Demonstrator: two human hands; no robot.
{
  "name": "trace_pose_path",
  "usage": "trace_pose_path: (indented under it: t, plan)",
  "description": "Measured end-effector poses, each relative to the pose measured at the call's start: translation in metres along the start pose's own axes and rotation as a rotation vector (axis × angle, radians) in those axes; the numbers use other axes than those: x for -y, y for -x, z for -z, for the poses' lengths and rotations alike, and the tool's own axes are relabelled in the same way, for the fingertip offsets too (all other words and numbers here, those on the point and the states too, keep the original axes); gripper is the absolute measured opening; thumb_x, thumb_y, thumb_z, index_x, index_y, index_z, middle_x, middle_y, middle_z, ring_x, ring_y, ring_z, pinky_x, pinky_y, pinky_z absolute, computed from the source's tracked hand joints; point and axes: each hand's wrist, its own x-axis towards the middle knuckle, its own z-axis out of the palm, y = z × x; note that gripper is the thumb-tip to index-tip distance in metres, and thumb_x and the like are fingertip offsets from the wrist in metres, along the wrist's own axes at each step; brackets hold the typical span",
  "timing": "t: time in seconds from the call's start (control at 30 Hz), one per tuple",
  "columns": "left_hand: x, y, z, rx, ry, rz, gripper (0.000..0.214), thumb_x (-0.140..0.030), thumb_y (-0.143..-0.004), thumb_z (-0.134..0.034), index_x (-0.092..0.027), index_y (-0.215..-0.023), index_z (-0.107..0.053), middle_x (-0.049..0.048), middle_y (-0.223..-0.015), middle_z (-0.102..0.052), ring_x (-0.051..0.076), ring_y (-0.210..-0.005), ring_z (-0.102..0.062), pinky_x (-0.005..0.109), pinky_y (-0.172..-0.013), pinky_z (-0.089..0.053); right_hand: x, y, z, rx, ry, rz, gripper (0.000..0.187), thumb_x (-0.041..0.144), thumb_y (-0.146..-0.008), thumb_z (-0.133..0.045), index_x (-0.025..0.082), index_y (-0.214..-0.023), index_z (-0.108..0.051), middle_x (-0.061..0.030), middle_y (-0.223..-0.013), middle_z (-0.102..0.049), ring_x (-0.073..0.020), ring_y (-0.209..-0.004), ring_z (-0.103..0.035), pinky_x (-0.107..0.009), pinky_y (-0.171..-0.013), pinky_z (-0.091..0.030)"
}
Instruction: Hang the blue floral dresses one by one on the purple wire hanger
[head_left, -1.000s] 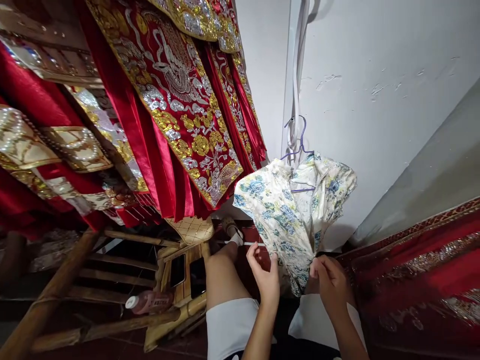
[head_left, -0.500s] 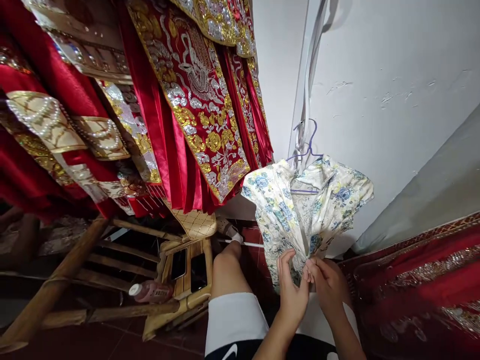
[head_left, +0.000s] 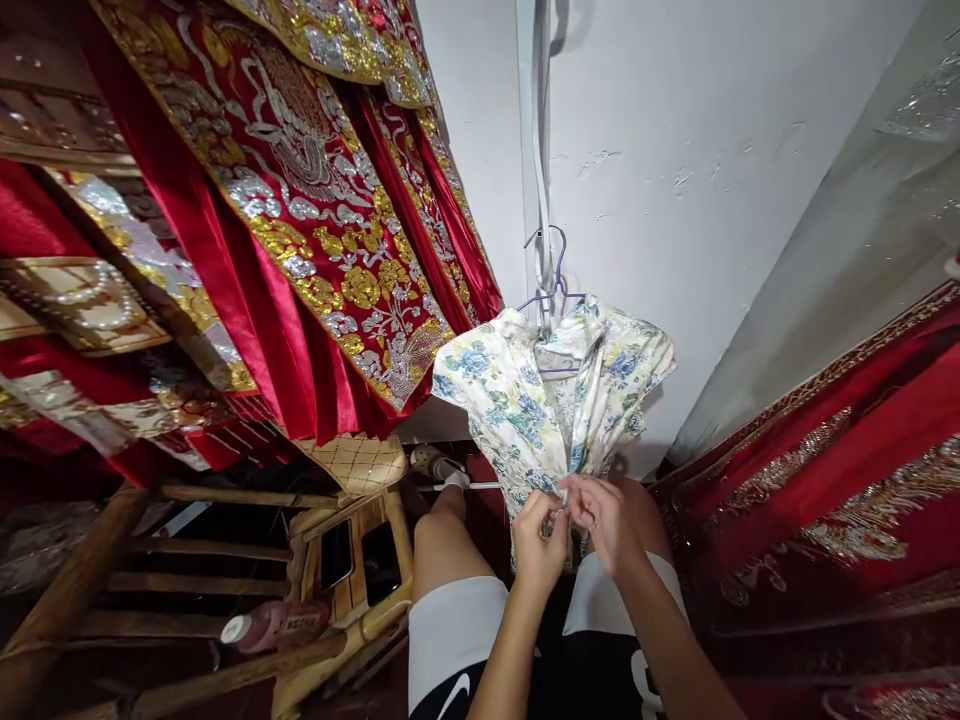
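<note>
A white shirt (head_left: 517, 400) with blue and yellow flowers hangs from a purple hanger (head_left: 559, 275) against the wall. Its collar lies open in a V above my hands. My left hand (head_left: 541, 535) pinches the shirt's front edge at about waist height. Close beside it, my right hand (head_left: 600, 510) has its fingers closed on the opposite front edge, the fingertips almost meeting. Whatever small fastening may lie between the fingertips is too small to make out. Below my hands the lower part of the shirt hangs between my knees.
Red embroidered costumes (head_left: 360, 250) hang at the left. A bamboo chair (head_left: 352, 610) carries two phones, with a pink bottle (head_left: 277, 625) beside them. Red sequined cloth (head_left: 825, 500) is at the right. Pale straps (head_left: 536, 150) run down the wall (head_left: 675, 100).
The view has swung to the right, so the shirt appears farther left. My left hand's raised fingers have curled in to a pinch, and my right hand has shifted upward along the front edge.
</note>
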Motion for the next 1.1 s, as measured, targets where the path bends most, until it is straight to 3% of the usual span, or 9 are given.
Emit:
trace_pose_path:
  t: [0.23, 0.37, 0.53, 0.67, 0.73, 0.83, 0.9, 1.0, 1.1]
  plan:
    - [0.020, -0.001, -0.007, 0.085, 0.001, 0.069, 0.022, -0.023, -0.086, -0.061, -0.019, -0.066, -0.054, -0.0001, -0.067, -0.051, 0.015, -0.063, -0.049, 0.025, -0.060, -0.036, 0.123, -0.090, -0.022, 0.166, -0.102, 0.001, 0.009, 0.024, -0.068, -0.069, 0.016, -0.069, -0.065, 0.0107, -0.044, -0.031, -0.0047, -0.039, -0.018, -0.018, -0.034, -0.016]
    - [0.028, -0.004, -0.015, 0.176, -0.091, -0.001, 0.017, -0.015, -0.083, -0.058, -0.018, -0.067, -0.054, 0.0004, -0.069, -0.055, 0.014, -0.064, -0.051, 0.024, -0.060, -0.036, 0.165, -0.101, -0.040, 0.241, -0.147, 0.128, 0.004, 0.019, -0.071, -0.065, 0.015, -0.071, -0.066, 0.0093, -0.045, -0.037, -0.0035, -0.038, -0.022, -0.015, -0.032, -0.019]
    - [-0.009, -0.055, 0.001, 0.315, -0.142, -0.167, 0.006, -0.016, -0.087, -0.061, -0.018, -0.083, -0.066, 0.0033, -0.080, -0.068, 0.017, -0.076, -0.063, 0.027, -0.073, -0.046, 0.141, -0.074, -0.046, 0.101, 0.074, 0.417, 0.014, 0.028, -0.073, -0.065, 0.016, -0.069, -0.069, 0.0029, -0.045, -0.055, -0.0056, -0.038, -0.041, -0.017, -0.036, -0.027]
    - [-0.071, -0.122, 0.023, -0.003, -0.034, -0.357, 0.022, -0.024, -0.098, -0.053, -0.018, -0.115, -0.065, 0.0036, -0.084, -0.071, 0.016, -0.074, -0.063, 0.028, -0.075, -0.050, 0.127, -0.067, -0.045, 0.068, 0.222, 0.510, 0.018, 0.031, -0.071, -0.061, 0.018, -0.059, -0.064, 0.0026, -0.040, -0.054, -0.0068, -0.034, -0.040, -0.019, -0.038, -0.026]
    - [-0.099, -0.151, 0.030, -0.035, -0.063, -0.489, 0.028, -0.025, -0.100, -0.051, -0.019, -0.125, -0.062, 0.0056, -0.097, -0.072, 0.015, -0.078, -0.064, 0.029, -0.079, -0.050, 0.131, -0.066, -0.046, 0.077, 0.243, 0.546, 0.018, 0.030, -0.071, -0.058, 0.019, -0.056, -0.061, 0.0029, -0.039, -0.053, -0.0073, -0.034, -0.040, -0.020, -0.039, -0.027]
    - [-0.127, -0.177, 0.031, 0.059, -0.207, -0.638, 0.018, -0.025, -0.101, -0.051, -0.018, -0.104, -0.068, 0.0069, -0.097, -0.073, 0.017, -0.085, -0.065, 0.030, -0.081, -0.049, 0.138, -0.067, -0.049, 0.082, 0.260, 0.608, 0.019, 0.029, -0.074, -0.057, 0.019, -0.058, -0.061, 0.0038, -0.040, -0.052, -0.0082, -0.037, -0.041, -0.022, -0.042, -0.030]
    - [-0.141, -0.183, 0.028, 0.037, -0.329, -0.701, 0.018, -0.025, -0.100, -0.052, -0.017, -0.091, -0.067, 0.0064, -0.088, -0.072, 0.019, -0.084, -0.065, 0.032, -0.082, -0.047, 0.135, -0.071, -0.048, 0.064, 0.262, 0.630, 0.020, 0.031, -0.076, -0.058, 0.019, -0.060, -0.061, 0.0043, -0.042, -0.051, -0.0087, -0.040, -0.042, -0.022, -0.045, -0.032]
    - [-0.157, -0.186, 0.031, -0.132, -0.353, -0.717, 0.019, -0.023, -0.099, -0.052, -0.017, -0.086, -0.064, 0.0043, -0.084, -0.070, 0.018, -0.082, -0.063, 0.033, -0.083, -0.045, 0.116, -0.081, -0.038, 0.007, 0.269, 0.547, 0.024, 0.036, -0.077, -0.059, 0.020, -0.059, -0.060, 0.0046, -0.045, -0.050, -0.0095, -0.043, -0.042, -0.024, -0.047, -0.033]
    - [-0.156, -0.197, 0.058, -0.355, -0.097, -0.565, 0.016, -0.023, -0.098, -0.055, -0.018, -0.084, -0.063, 0.0012, -0.083, -0.067, 0.016, -0.082, -0.061, 0.027, -0.080, -0.045, 0.091, -0.084, -0.018, -0.024, 0.285, 0.427, 0.027, 0.039, -0.075, -0.060, 0.021, -0.055, -0.057, 0.0043, -0.043, -0.047, -0.0103, -0.041, -0.040, -0.025, -0.046, -0.029]
